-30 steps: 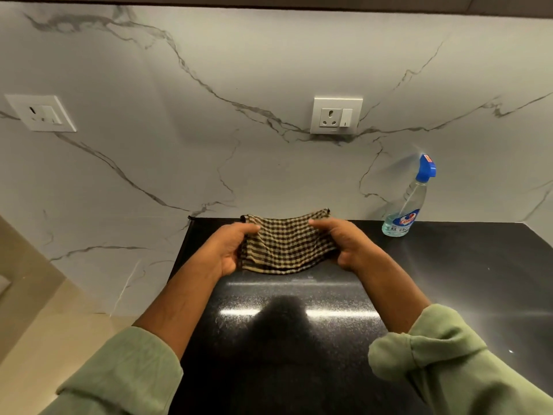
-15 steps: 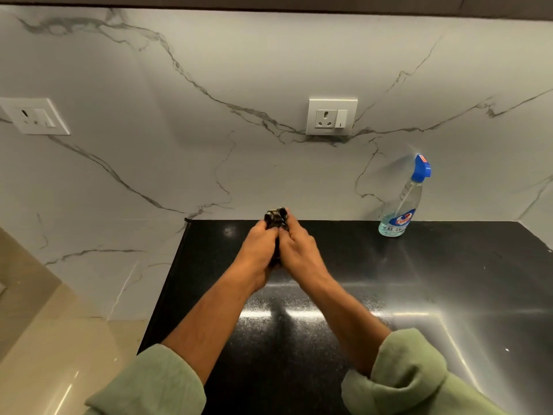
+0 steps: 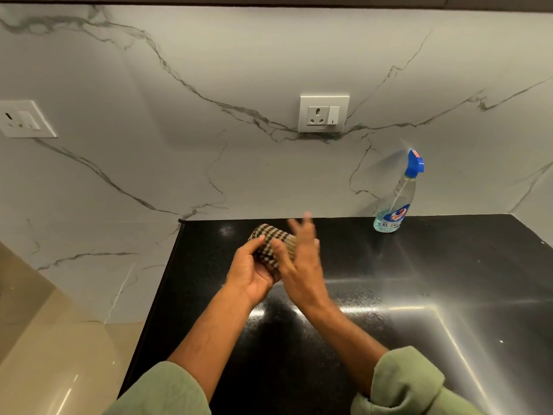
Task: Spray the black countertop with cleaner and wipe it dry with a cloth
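Observation:
A folded brown-and-black checked cloth (image 3: pixel 273 244) is held above the black countertop (image 3: pixel 389 295), near its back edge. My left hand (image 3: pixel 251 271) grips the cloth from below and the left, fingers curled over it. My right hand (image 3: pixel 302 259) lies against the cloth's right side with its fingers spread and blurred; its thumb presses on the cloth. A clear spray bottle (image 3: pixel 395 205) with a blue trigger head and a little blue liquid stands upright at the back right, against the wall, apart from both hands.
A marble-patterned wall rises behind the counter, with a socket plate (image 3: pixel 323 113) above the hands and another socket plate (image 3: pixel 22 119) at the far left. The counter's left edge (image 3: pixel 155 298) drops to a beige floor. Glare streaks cross the counter's right half.
The cloth, spread wide between both hands a second ago, was folded together and is now a small bundle in my left hand. My right hand's fingers have opened and spread.

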The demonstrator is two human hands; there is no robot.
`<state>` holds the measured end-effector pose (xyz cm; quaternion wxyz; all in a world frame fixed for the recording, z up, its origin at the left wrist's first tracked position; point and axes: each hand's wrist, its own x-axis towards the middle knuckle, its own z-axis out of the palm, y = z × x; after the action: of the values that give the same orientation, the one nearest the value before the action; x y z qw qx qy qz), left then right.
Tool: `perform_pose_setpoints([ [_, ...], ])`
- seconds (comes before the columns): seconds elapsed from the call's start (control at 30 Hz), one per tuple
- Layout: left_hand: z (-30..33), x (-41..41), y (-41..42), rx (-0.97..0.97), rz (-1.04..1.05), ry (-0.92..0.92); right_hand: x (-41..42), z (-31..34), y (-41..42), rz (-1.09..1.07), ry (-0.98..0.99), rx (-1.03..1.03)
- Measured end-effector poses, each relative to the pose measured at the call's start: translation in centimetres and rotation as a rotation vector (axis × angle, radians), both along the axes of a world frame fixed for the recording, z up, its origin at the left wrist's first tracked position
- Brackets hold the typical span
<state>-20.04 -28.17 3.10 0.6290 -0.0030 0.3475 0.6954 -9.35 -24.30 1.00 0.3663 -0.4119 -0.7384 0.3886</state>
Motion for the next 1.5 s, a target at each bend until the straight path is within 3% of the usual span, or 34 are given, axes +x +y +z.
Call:
perform_pose_setpoints([
  [0.07, -0.5, 1.1, 0.4, -0.002, 0.052, -0.066, 0.9, -0.5, 0.4, -0.280, 0.218, -0.334],
  [0.13, -1.3, 2.8, 0.9, 0.004, 0.075, -0.084, 1.7, -0.8, 1.1, -0.236, 0.494, -0.821],
  [0.2, -2.6, 4.6, 1.5, 0.000, 0.051, -0.050, 3.1, -1.4, 2.1, -0.227, 0.659, -0.997],
  [0.27, -3.9, 5.6, 2.1, -0.022, 0.004, 0.043, 4.8, -1.9, 3.5, -0.290, 0.662, -0.935],
  [0.43, -6.4, 7.1, 5.2, -0.119, -0.106, 0.312, 11.1, -2.9, 8.3, -0.223, 0.386, -0.817],
  [0.53, -7.4, 9.2, 9.0, -0.184, -0.197, 0.591, 15.1, -3.9, 11.7, -0.223, 0.278, -0.766],
  [0.73, -9.6, 15.2, 18.6, -0.014, -0.430, 1.398, 21.3, -6.3, 20.7, -0.455, 0.213, -0.634],
  [0.8, -10.4, 17.4, 21.0, -0.016, -0.408, 1.552, 22.5, -6.8, 23.0, -0.461, 0.091, -0.509],
  [0.9, -11.7, 20.0, 23.9, 0.017, -0.298, 1.646, 24.0, -7.6, 25.9, -0.413, -0.010, -0.358],
  [1.0, -13.5, 21.3, 26.0, 0.017, -0.384, 1.764, 25.1, -10.1, 28.2, -0.385, -0.282, -0.254],
  [1.13, -16.0, 21.7, 27.1, -0.200, -0.784, 2.219, 25.9, -13.7, 29.3, -0.317, -0.817, -0.271],
  [1.23, -17.8, 21.9, 27.4, -0.153, -0.888, 2.298, 25.8, -14.4, 28.9, -0.216, -1.026, -0.111],
  [1.5, -18.1, 21.6, 27.9, -0.177, -0.970, 2.317, 26.0, -14.7, 28.4, -0.198, -1.066, -0.137],
])
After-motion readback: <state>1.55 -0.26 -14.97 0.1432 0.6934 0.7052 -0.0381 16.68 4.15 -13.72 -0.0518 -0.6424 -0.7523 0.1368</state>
